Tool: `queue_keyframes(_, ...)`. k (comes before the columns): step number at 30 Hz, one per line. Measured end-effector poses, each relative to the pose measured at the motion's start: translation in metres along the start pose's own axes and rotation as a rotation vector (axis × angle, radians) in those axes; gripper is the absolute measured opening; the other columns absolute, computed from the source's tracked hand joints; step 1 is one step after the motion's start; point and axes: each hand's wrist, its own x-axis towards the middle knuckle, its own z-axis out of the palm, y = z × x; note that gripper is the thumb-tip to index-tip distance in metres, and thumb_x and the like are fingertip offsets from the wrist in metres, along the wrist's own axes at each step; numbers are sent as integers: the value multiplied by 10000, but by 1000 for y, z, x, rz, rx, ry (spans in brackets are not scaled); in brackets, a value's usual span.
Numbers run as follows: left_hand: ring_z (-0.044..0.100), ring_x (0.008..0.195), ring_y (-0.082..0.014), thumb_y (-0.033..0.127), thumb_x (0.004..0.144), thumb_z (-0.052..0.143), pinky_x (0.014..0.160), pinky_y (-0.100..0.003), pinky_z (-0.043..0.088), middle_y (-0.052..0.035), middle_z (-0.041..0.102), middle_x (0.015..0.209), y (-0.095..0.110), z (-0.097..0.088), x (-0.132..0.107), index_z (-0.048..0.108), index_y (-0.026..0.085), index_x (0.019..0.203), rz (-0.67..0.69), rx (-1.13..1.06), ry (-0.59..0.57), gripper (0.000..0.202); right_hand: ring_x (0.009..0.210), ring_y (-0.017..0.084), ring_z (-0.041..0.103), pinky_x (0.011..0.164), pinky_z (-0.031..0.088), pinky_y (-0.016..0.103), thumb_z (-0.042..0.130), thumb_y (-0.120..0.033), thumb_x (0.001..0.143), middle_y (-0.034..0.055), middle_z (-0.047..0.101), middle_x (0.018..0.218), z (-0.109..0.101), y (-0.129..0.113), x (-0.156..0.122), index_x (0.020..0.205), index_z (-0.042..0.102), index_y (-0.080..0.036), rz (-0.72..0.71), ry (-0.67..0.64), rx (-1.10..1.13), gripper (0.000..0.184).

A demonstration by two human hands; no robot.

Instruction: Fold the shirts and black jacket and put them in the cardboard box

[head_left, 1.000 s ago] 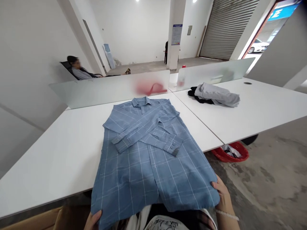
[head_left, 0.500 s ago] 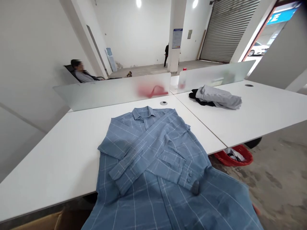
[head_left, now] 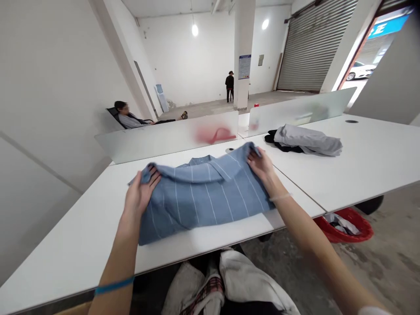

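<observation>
A blue checked shirt [head_left: 203, 197] lies on the white table [head_left: 82, 236], its lower half folded up over the top so only a bit of collar shows behind the fold. My left hand [head_left: 139, 194] grips the folded hem at its left corner. My right hand [head_left: 260, 165] pinches the hem at its right corner, near the far edge of the shirt. Both arms reach forward over the table.
A grey and black pile of clothes [head_left: 305, 140] lies on the adjoining table to the right. Frosted dividers [head_left: 164, 138] stand at the back. A red basket [head_left: 348, 223] with clothes sits on the floor. One person reclines in a chair far left; another stands by the pillar.
Both hands lifted the shirt's bottom hem from the near table edge and carried it forward, folding the lower half over the crossed sleeves up to the collar.
</observation>
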Motion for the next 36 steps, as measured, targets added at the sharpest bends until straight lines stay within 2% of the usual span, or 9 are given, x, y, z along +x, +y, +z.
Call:
queue_keyframes(1,564,1133,-198,432,962,165,981,-405,443,-145,548,1290,-5,12,19,412,142,1327,19,310,-66,527,1215,246,501,982,415,415,95,-457,976,149,468,1390,13,1,19,1457,253,-110,12,-93,-226,613)
queue_keyframes(5,418,1299,-261,450,929,300,1085,-440,298,-207,418,1418,-52,49,47,433,102,1316,13,645,-110,537,1318,279,380,1080,278,444,208,-470,972,169,402,1438,59,27,38,1416,360,-100,80,-284,-668,598)
queue_keyframes(8,307,1360,-321,430,862,462,1130,-513,120,-211,413,1422,-94,54,36,491,82,1288,41,883,-185,551,1389,332,213,1120,118,506,373,-511,930,170,318,1486,76,57,23,1387,423,-109,67,-312,-782,610)
queue_keyframes(11,252,1383,-329,418,852,465,1131,-535,70,-183,369,1456,-116,44,29,480,85,1319,67,1069,-234,574,1410,316,141,1125,64,499,335,-506,943,137,260,1519,77,76,16,1422,380,-155,58,-320,-888,595)
queue_keyframes(18,199,1397,-340,395,926,275,1055,-599,243,-173,257,1513,-107,11,32,458,147,1358,79,1303,-190,531,1407,320,142,1107,55,544,212,-480,960,118,248,1526,66,85,22,1465,289,-190,95,-277,-1030,587)
queue_keyframes(23,260,1375,-329,379,947,217,1052,-596,256,-161,357,1471,-95,13,19,500,173,1330,131,1382,-182,518,1407,342,108,1097,36,569,160,-485,954,158,186,1537,68,85,18,1470,260,-123,159,-222,-1051,638)
queue_keyframes(30,307,1356,-332,382,961,201,1072,-563,252,-174,366,1462,-91,42,-13,427,104,1375,199,1408,-293,547,1397,368,133,1082,96,595,204,-452,969,185,186,1530,64,71,18,1463,267,-97,184,-258,-1043,612)
queue_keyframes(33,259,1384,-301,427,960,250,1117,-516,194,-114,355,1480,-91,70,-46,443,144,1370,298,1387,-442,534,1402,373,100,1085,85,591,223,-304,976,206,158,1532,71,49,11,1461,250,-65,124,-264,-1042,542)
queue_keyframes(36,303,1366,-284,382,969,248,1127,-499,183,-107,401,1454,-91,103,-79,449,143,1365,439,1349,-545,504,1422,288,94,1127,88,488,262,-180,951,110,150,1555,91,16,-14,1464,272,-158,-43,-350,-1016,513)
